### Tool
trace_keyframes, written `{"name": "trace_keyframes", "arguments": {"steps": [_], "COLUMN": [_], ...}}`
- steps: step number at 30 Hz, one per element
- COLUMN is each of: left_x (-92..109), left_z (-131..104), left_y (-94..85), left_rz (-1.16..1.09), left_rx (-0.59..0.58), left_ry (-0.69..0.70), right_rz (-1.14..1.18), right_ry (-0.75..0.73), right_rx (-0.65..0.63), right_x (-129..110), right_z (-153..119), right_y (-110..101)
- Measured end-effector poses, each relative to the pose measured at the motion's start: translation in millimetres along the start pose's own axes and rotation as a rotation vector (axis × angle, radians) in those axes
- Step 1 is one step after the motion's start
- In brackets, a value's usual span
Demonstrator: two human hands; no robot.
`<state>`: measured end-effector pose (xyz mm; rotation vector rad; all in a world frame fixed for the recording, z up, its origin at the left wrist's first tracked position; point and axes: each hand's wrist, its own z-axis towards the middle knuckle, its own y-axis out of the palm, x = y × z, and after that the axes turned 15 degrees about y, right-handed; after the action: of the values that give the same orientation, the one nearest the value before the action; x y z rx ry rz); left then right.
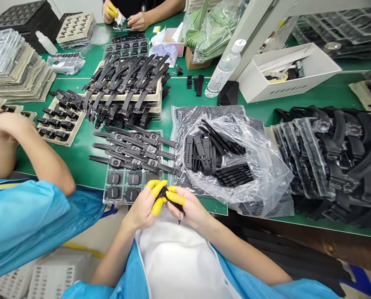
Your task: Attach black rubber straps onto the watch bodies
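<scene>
Left hand [144, 209] and right hand [190, 207] meet, together pinching 1 small black watch piece [163, 192] between fingertips in yellow finger covers [156, 206]. Dark strap [176, 205] shows under the right fingers; whether it joins the piece, cannot tell. Piece sits in front of the white top [173, 257], near the close edge of the clear tray [123, 185].

Risk, as I judge it: a loose pinch or slick covers could let the piece slip toward the lap. Watches [138, 155] overhang the tray; a bump from a sleeve or wrist could shift them. Snagging the bag [268, 172] could scatter its loose straps [201, 153].

Materials: straps matt, rubbery-looking, long and flat, some with rows of holes. Bag thin, crinkled, shiny. Tray moulded into square pockets; 4 visible black blocks [133, 179], corners rounded. Table [90, 174] flat green.
</scene>
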<state>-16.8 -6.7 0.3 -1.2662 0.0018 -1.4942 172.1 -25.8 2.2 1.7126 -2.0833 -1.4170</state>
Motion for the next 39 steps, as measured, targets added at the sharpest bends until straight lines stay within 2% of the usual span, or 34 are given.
{"name": "trace_keyframes", "arguments": {"steps": [3, 9, 12, 20, 23, 27, 32, 36, 39], "left_x": [1.8, 4.2, 5.8, 6.1, 4.2, -2.0, -5.9, -0.7, 0.2], "left_z": [1.2, 4.6, 6.2, 1.8, -0.2, -5.5, -10.7, -6.1, 0.8], "left_y": [-7.1, -12.2, -17.3, -14.8, -14.1, -12.1, 5.4, 14.8, 2.2], "left_rz": [0.0, 0.289, 0.277, 0.324, 0.243, 0.038, -0.142, -0.413, -0.525], "left_rx": [-0.053, -0.203, -0.259, -0.327, -0.288, -0.117, 0.317, 0.616, 0.916], "left_ry": [0.002, -0.006, 0.018, -0.03, -0.023, -0.052, -0.156, -0.244, -0.341], "right_rz": [-0.018, -0.057, -0.079, -0.105, -0.139, -0.176, -0.242, -0.215, -0.276], "right_ry": [0.038, 0.108, 0.136, 0.137, 0.111, 0.024, -0.097, 0.07, 0.185], "right_rx": [0.0, 0.051, 0.056, 0.065, 0.06, 0.046, 0.07, -0.033, -0.079], "right_x": [-2.6, -8.8, -9.1, -6.4, -2.6, 2.5, 3.9, 1.7, -2.6], "right_z": [-2.0, -5.0, -5.6, -4.4, -3.0, -0.7, 0.0, -2.7, -6.5], "right_y": [-0.2, -1.7, -1.6, -0.8, -1.8, -4.2, -2.8, -1.4, -5.9]}}
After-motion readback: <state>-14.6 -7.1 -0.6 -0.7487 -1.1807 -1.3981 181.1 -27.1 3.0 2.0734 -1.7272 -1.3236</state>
